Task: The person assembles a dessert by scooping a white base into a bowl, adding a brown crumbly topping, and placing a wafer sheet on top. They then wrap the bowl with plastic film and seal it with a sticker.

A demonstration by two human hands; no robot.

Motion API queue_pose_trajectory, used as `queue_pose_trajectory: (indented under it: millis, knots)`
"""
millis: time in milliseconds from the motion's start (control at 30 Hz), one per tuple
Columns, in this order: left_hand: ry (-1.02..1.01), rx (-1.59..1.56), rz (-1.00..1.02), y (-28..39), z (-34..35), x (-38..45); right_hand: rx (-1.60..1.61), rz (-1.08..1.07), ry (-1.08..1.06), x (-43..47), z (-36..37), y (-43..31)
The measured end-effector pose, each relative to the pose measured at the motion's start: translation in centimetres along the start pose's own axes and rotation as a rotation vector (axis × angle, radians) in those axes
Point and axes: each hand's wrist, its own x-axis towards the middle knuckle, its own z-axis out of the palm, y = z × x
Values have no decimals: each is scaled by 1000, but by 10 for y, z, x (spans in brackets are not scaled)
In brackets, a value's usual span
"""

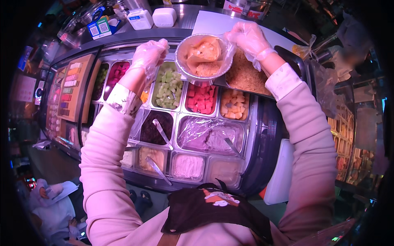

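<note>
Both my hands wear clear plastic gloves. My left hand (pixel 151 55), fingers curled together, is above the melon and dragon fruit tubs; whether it pinches something is hidden. My right hand (pixel 251 40) is at the right rim of a round foil bowl (pixel 182 61), its fingers bunched near clear film there; its exact hold cannot be told. Two crumb-coated pieces (pixel 207 50) in brown paper sit in the bowl. Below my right wrist lies a dark tray of brown crumbs (pixel 249 77). Nearer me are tubs of diced green melon (pixel 169 87), diced red fruit (pixel 200 100) and diced orange fruit (pixel 234 104).
A film-covered purple paste tub (pixel 212 135), a dark filling tub (pixel 157 127) and several cream tubs (pixel 188 166) hold the near rows, some with spatulas. A white board (pixel 212 23), printed-code stand (pixel 100 28) and white boxes stand behind. People are at lower left.
</note>
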Motion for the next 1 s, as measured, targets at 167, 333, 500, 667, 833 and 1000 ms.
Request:
queue_pose_trajectory:
  millis: [167, 333, 500, 667, 833, 1000]
  knots:
    - [-303, -84, -358, -7, 10, -15, 290, 189, -24, 3, 2, -6]
    - [-193, -183, -164, -35, 11, 0, 886, 218, -114, -11, 7, -33]
    - [7, 189, 192, -17, 1, 5, 1142, 239, -132, -7, 4, -34]
    - [49, 102, 166, 23, -14, -14, 1185, 235, -178, -3, 1, -20]
    - [-240, -351, 72, 39, -9, -19, 1187, 197, -181, 2, 4, -10]
    - [-531, -783, 372, 68, 22, -26, 1120, -134, -45, 14, 0, -41]
